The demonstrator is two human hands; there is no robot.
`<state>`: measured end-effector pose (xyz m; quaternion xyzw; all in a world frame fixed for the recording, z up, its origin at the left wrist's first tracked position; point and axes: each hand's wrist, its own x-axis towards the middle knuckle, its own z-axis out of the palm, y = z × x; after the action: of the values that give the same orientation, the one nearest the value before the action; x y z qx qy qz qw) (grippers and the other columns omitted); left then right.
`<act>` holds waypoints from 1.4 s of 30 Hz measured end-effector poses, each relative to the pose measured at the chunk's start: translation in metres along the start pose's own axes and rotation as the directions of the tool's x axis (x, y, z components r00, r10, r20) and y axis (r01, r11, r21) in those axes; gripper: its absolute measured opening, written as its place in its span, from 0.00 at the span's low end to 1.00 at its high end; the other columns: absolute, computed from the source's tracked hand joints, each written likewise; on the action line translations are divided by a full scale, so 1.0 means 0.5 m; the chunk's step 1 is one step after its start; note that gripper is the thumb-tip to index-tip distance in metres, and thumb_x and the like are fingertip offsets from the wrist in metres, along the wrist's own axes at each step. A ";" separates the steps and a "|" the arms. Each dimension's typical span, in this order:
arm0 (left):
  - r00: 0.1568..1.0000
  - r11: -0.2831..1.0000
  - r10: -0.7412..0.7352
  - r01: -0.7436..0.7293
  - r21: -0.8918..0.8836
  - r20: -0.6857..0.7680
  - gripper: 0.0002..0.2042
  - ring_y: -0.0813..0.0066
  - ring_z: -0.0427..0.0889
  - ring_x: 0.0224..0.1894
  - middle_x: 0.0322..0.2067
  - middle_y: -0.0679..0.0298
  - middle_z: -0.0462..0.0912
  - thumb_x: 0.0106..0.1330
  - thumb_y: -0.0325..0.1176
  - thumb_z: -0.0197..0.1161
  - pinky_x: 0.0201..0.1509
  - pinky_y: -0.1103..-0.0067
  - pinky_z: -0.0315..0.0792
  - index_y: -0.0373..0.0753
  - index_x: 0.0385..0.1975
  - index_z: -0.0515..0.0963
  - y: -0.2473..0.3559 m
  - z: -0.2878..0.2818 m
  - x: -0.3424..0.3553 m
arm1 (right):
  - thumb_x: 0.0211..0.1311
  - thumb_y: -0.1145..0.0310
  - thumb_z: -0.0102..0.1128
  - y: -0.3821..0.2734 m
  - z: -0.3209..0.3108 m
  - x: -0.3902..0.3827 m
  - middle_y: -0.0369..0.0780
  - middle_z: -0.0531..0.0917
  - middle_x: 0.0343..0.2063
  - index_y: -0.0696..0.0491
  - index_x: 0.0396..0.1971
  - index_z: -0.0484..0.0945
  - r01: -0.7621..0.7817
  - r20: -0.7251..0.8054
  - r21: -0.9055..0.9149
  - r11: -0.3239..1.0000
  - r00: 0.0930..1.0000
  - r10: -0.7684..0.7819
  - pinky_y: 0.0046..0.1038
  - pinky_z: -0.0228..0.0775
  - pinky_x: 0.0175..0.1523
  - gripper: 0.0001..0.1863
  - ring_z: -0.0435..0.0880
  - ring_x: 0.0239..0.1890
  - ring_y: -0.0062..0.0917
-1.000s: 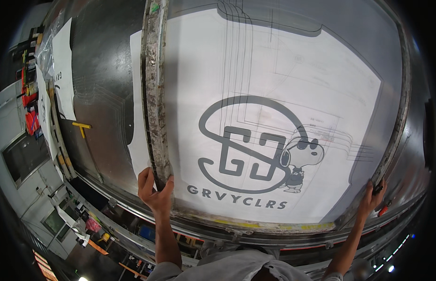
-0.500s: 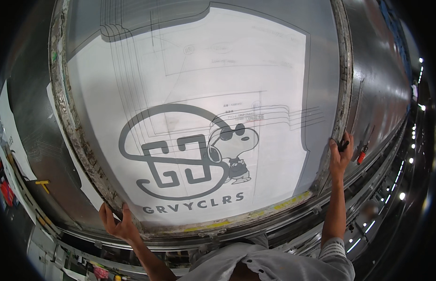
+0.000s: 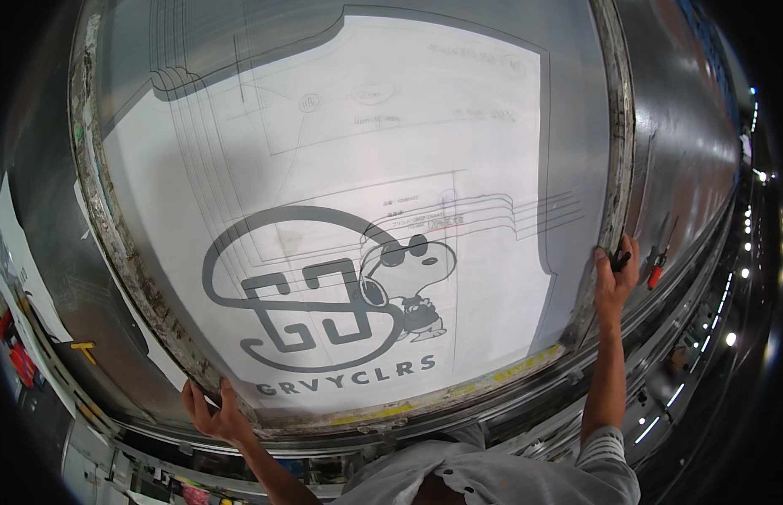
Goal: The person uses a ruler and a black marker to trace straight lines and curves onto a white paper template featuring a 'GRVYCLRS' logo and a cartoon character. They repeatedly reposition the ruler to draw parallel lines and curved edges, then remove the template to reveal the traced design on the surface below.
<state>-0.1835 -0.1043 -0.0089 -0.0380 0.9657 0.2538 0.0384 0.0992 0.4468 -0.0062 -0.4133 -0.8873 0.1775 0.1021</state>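
Note:
A large screen-printing frame [image 3: 151, 316] with worn, paint-crusted rails lies before me. Through its stretched mesh shows a white paper pattern sheet [image 3: 408, 135] with thin drawn lines. Toward the near side is a dark grey printed design [image 3: 299, 290] of a looped emblem, lettering and a cartoon dog in sunglasses. My left hand [image 3: 213, 414] is closed around the left rail by the near corner, thumb on the inner side. My right hand [image 3: 616, 282] grips the right rail, with a black pen-like object [image 3: 620, 260] held between its fingers.
Right of the frame, a screwdriver-like tool [image 3: 655, 276] with an orange-red handle lies on the dark metal table [image 3: 686, 126]. At left are a yellow T-shaped tool [image 3: 85, 347] and white paper edges [image 3: 29, 286]. Metal rails [image 3: 324, 444] run along the near edge.
The whole view has tilted slightly, so the far part of the frame and sheet appears further left and the design a little lower. Both hands keep their hold on the rails.

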 end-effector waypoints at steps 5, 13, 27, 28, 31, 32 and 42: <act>0.999 0.998 -0.031 0.030 -0.047 -0.012 0.23 0.62 0.78 0.49 0.53 0.52 0.76 0.55 0.19 0.69 0.51 0.69 0.76 0.24 0.53 0.80 -0.005 0.002 -0.002 | 0.59 0.75 0.63 -0.004 0.002 0.004 0.41 0.76 0.40 0.65 0.54 0.76 0.001 -0.005 0.011 1.000 1.000 -0.001 0.25 0.65 0.48 0.22 0.74 0.40 0.26; 1.000 1.000 -0.008 0.008 -0.019 -0.009 0.23 0.61 0.79 0.49 0.54 0.52 0.76 0.55 0.19 0.69 0.51 0.68 0.77 0.24 0.53 0.80 -0.025 0.000 0.000 | 0.60 0.76 0.62 -0.006 0.002 0.006 0.40 0.75 0.40 0.65 0.54 0.76 -0.017 -0.005 0.001 1.000 1.000 0.017 0.25 0.65 0.48 0.21 0.74 0.41 0.25; 0.994 0.995 0.099 -0.098 0.035 -0.034 0.22 0.64 0.79 0.48 0.53 0.52 0.77 0.57 0.21 0.70 0.49 0.71 0.78 0.23 0.53 0.80 -0.044 -0.007 -0.004 | 0.63 0.74 0.63 -0.009 0.003 -0.007 0.43 0.75 0.42 0.66 0.55 0.74 -0.019 -0.031 -0.067 0.998 0.999 0.017 0.27 0.66 0.51 0.21 0.75 0.44 0.30; 0.995 0.996 0.093 -0.093 0.012 -0.044 0.22 0.63 0.79 0.48 0.53 0.51 0.77 0.56 0.21 0.71 0.49 0.70 0.78 0.23 0.53 0.80 -0.038 0.001 -0.002 | 0.63 0.73 0.63 -0.014 0.008 -0.003 0.43 0.75 0.42 0.66 0.55 0.74 -0.016 -0.041 -0.098 0.995 0.999 0.012 0.27 0.66 0.52 0.21 0.75 0.44 0.31; 0.996 0.995 0.084 -0.086 -0.047 -0.038 0.21 0.64 0.79 0.47 0.52 0.52 0.78 0.56 0.21 0.72 0.47 0.70 0.79 0.24 0.52 0.80 -0.030 0.002 0.003 | 0.62 0.71 0.65 0.002 0.005 -0.006 0.45 0.77 0.42 0.65 0.54 0.75 -0.017 -0.037 -0.090 0.996 0.999 0.014 0.29 0.68 0.49 0.22 0.77 0.42 0.31; 0.997 0.996 0.072 -0.073 -0.050 -0.030 0.21 0.64 0.80 0.46 0.52 0.52 0.78 0.56 0.22 0.72 0.47 0.70 0.79 0.24 0.52 0.80 -0.012 0.007 0.002 | 0.62 0.71 0.66 0.015 0.008 -0.006 0.45 0.77 0.42 0.65 0.53 0.76 0.022 -0.050 -0.094 0.995 0.998 -0.027 0.29 0.69 0.48 0.22 0.78 0.42 0.32; 0.998 0.994 0.047 -0.051 -0.100 -0.047 0.20 0.72 0.80 0.42 0.47 0.59 0.79 0.57 0.25 0.74 0.42 0.76 0.78 0.23 0.49 0.81 0.014 0.019 0.005 | 0.60 0.63 0.70 0.034 0.011 -0.004 0.44 0.78 0.40 0.66 0.51 0.78 0.040 -0.101 -0.070 0.997 0.994 -0.047 0.29 0.72 0.45 0.26 0.79 0.38 0.33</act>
<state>-0.1860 -0.0937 -0.0139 -0.0218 0.9530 0.3022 0.0087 0.1104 0.4538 -0.0182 -0.4054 -0.8953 0.1236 0.1372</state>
